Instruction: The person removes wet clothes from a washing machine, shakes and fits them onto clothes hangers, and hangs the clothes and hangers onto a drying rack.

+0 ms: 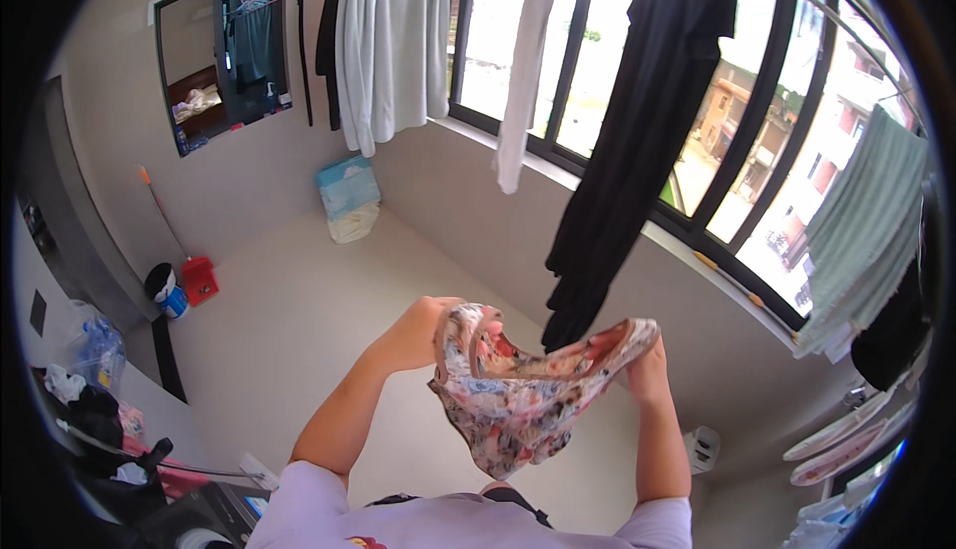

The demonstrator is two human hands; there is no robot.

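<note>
A floral-print garment (515, 407) in pink, blue and dark tones hangs stretched between my two hands, in front of my body. My left hand (438, 325) grips its left upper edge, with some fingers tucked inside the opening. At the opposite upper corner my right hand (648, 370) holds the brown-trimmed edge; most of that hand is behind the cloth. The opening sags in the middle and shows the inner side of the fabric. Below, the lower part hangs loose and crumpled over the pale floor (418, 414).
Black clothing (635, 131), a pale grey garment (396, 49) and a green towel (866, 228) hang along the windows. A red dustpan (199, 280) stands beside a bucket (168, 291). A blue-and-white package (349, 194) sits in the corner; a black box (202, 515) is at lower left.
</note>
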